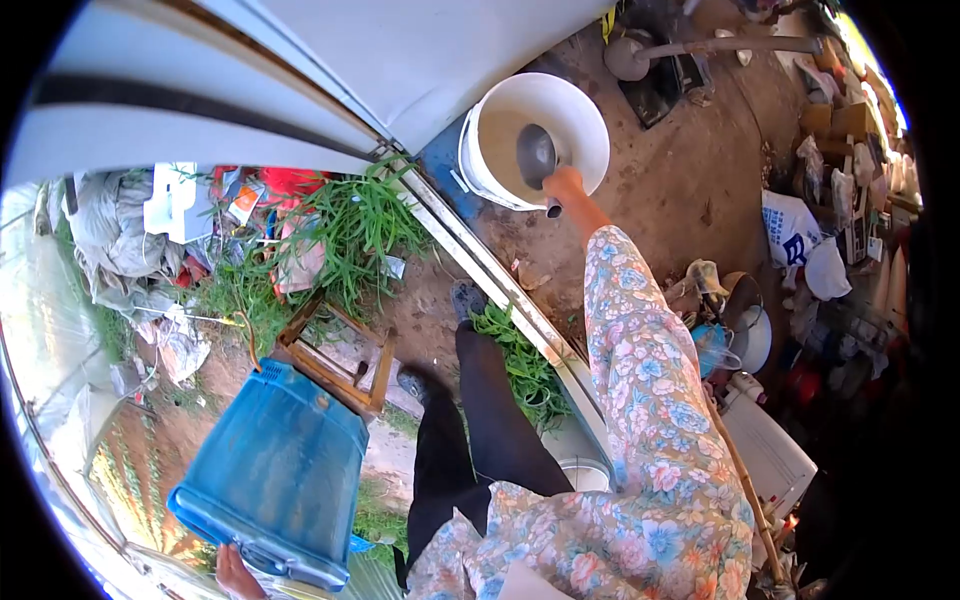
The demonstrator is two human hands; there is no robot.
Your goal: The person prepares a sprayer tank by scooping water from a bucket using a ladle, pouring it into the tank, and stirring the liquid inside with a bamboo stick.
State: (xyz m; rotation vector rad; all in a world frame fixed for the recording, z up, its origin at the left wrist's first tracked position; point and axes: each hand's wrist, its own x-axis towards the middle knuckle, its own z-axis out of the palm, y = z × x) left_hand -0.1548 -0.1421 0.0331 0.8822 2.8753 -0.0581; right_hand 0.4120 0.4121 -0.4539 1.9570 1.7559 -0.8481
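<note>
My right hand is closed around the handle of a metal ladle. The ladle's grey bowl is inside a white bucket, over the cloudy brownish water in it. At the lower left, my left hand has its fingers on the near edge of a blue plastic tank, beside its moulded handle. The tank's far end meets a wooden frame on the ground.
A white metal door track crosses between the bucket and my feet. Green weeds and heaped cloth and rubbish lie to the left. On the right are a long-handled round-headed tool, a white sack and piled clutter.
</note>
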